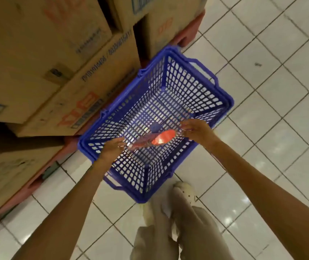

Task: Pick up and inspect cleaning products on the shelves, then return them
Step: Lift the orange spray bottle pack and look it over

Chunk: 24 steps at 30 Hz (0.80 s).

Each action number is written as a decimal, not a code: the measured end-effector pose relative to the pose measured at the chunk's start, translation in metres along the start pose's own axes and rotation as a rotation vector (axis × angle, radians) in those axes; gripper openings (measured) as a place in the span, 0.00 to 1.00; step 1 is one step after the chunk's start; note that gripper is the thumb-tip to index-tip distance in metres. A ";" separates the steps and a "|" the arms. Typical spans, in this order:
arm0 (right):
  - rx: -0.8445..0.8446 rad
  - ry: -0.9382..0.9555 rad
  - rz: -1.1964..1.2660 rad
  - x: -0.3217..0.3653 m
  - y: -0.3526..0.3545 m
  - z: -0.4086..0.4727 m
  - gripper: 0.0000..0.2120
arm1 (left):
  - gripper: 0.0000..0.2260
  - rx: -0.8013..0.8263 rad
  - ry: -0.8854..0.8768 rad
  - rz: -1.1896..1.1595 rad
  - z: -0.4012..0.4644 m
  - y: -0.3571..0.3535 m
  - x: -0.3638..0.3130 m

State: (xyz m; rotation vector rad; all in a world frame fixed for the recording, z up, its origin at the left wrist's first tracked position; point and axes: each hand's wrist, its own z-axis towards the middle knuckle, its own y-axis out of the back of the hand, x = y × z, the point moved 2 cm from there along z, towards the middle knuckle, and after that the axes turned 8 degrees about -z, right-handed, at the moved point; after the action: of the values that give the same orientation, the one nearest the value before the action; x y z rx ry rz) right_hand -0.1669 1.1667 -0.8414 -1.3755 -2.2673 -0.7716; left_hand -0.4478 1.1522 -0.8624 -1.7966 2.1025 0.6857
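A blue plastic shopping basket (223, 102) stands on the tiled floor below me. Over its open middle hangs a small red and orange packet (157, 139), seen edge-on and blurred. My left hand (112, 149) pinches the packet's left end. My right hand (195, 128) is at the packet's right side with fingers curled; whether it grips the packet or a thin wrapper edge is unclear. Nothing else lies in the basket.
Stacked brown cardboard boxes (56, 72) on pink pallets (189, 29) fill the left and top. White floor tiles (271, 109) spread to the right. My legs and a pale shoe (185, 190) stand just behind the basket.
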 end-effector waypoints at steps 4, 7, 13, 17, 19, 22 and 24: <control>-0.043 -0.326 1.099 0.068 0.058 -0.177 0.05 | 0.13 -0.033 -0.011 -0.203 -0.166 0.006 -0.108; -0.250 -0.156 1.044 0.124 0.100 -0.331 0.06 | 0.10 0.146 -0.006 -0.173 -0.313 -0.007 -0.181; -0.585 0.146 0.864 0.133 0.098 -0.595 0.11 | 0.11 0.460 -0.253 0.104 -0.531 -0.051 -0.232; -0.835 0.092 0.987 0.080 0.015 -0.699 0.10 | 0.11 0.710 -0.305 0.398 -0.599 -0.086 -0.200; -0.934 0.033 1.220 0.052 -0.044 -0.731 0.15 | 0.12 0.850 -0.255 0.585 -0.619 -0.098 -0.172; -1.156 0.015 1.644 0.025 -0.150 -0.775 0.14 | 0.13 0.986 -0.186 0.900 -0.643 -0.103 -0.118; -1.359 -0.016 1.856 0.016 -0.229 -0.803 0.14 | 0.11 1.082 -0.251 1.122 -0.663 -0.103 -0.079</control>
State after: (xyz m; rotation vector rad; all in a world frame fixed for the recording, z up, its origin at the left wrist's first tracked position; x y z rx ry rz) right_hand -0.3494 0.5894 -0.2666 -2.7995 0.5549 -1.2638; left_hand -0.2770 0.8562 -0.2794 0.0686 2.3834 -0.1122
